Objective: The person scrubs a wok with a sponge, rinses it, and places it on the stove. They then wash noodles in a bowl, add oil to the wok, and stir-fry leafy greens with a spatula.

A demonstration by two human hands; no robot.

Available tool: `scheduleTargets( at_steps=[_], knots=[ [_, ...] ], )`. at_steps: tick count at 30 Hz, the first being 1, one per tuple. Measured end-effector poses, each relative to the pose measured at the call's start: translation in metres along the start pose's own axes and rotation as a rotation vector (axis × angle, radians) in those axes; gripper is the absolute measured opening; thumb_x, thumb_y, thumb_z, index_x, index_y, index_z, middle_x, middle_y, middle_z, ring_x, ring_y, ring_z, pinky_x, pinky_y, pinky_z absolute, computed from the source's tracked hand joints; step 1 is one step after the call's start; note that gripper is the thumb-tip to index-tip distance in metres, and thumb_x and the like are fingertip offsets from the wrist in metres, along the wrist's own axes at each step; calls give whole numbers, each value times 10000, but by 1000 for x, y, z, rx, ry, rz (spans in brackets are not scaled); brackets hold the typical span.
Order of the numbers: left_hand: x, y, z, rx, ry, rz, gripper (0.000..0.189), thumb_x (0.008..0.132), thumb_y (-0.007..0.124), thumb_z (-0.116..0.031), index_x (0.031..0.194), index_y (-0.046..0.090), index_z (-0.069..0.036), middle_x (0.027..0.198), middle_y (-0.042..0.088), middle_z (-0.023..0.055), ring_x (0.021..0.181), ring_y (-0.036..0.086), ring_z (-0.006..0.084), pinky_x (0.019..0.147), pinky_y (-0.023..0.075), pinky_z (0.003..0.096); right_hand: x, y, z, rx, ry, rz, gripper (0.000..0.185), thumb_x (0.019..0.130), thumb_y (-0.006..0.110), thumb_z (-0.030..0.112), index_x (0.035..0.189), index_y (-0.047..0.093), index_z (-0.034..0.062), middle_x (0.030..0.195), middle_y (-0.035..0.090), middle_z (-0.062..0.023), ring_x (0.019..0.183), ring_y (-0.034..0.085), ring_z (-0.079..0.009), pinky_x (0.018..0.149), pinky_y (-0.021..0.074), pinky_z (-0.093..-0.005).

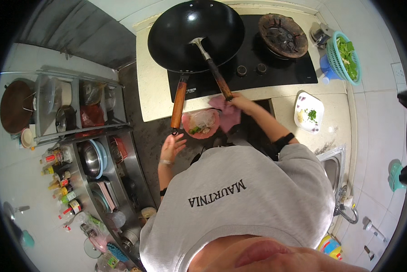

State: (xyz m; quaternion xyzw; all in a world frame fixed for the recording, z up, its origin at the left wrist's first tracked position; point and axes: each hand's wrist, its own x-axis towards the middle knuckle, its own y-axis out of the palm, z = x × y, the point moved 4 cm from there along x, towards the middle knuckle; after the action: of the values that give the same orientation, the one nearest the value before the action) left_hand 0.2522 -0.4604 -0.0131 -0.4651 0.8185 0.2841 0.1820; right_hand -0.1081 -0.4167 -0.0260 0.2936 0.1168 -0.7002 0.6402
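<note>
A black wok (176, 37) sits on the left side of the cooktop, its wooden handle (178, 105) pointing towards me. Just below the ring at the handle's end is my left hand (170, 148), fingers apart and holding nothing that I can see. My right hand (241, 103) grips the dark wooden handle of a metal wok spatula (213, 69). The spatula's head rests inside the wok, where no food shows. A pink cloth (229, 115) hangs at my right hand; whether the fingers also hold it is unclear.
Below the counter edge stands a pink bin (210, 132) with scraps and plastic. A charred round burner piece (300, 44) covers the right burner. A white dish (309, 124) holds chopped greens and garlic. A turquoise basket (333, 56) of leaves stands right. Steel shelves (111, 163) line the left.
</note>
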Motion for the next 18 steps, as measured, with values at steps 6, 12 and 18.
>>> scheduleTargets(
  at_steps=[6, 12, 18],
  knots=[
    [-8, 10, -68, 12, 289, -77, 444, 945, 431, -381, 1219, 458, -32, 1172, 544, 149, 979, 586, 241, 823, 500, 362, -79, -126, 141, -268, -225, -129, 388, 659, 486, -4, 1021, 624, 19, 908, 629, -36, 812, 559, -109, 711, 454, -214],
    [22, 34, -111, 122, 289, -235, 466, 942, 458, -360, 1252, 433, -12, 1226, 513, 153, 1049, 551, 241, 890, 453, 353, -48, -230, 327, -452, -812, -286, 399, 712, 516, 77, 1096, 624, 79, 984, 631, -50, 863, 569, -148, 787, 451, -256],
    [8, 42, -111, 99, 247, -471, 454, 920, 505, -364, 1244, 454, -50, 1228, 525, 125, 1074, 544, 262, 923, 431, 392, 159, -291, 403, -738, -914, -388, 372, 702, 526, 78, 1052, 649, 106, 887, 654, -96, 783, 612, -190, 672, 487, -299]
  ],
)
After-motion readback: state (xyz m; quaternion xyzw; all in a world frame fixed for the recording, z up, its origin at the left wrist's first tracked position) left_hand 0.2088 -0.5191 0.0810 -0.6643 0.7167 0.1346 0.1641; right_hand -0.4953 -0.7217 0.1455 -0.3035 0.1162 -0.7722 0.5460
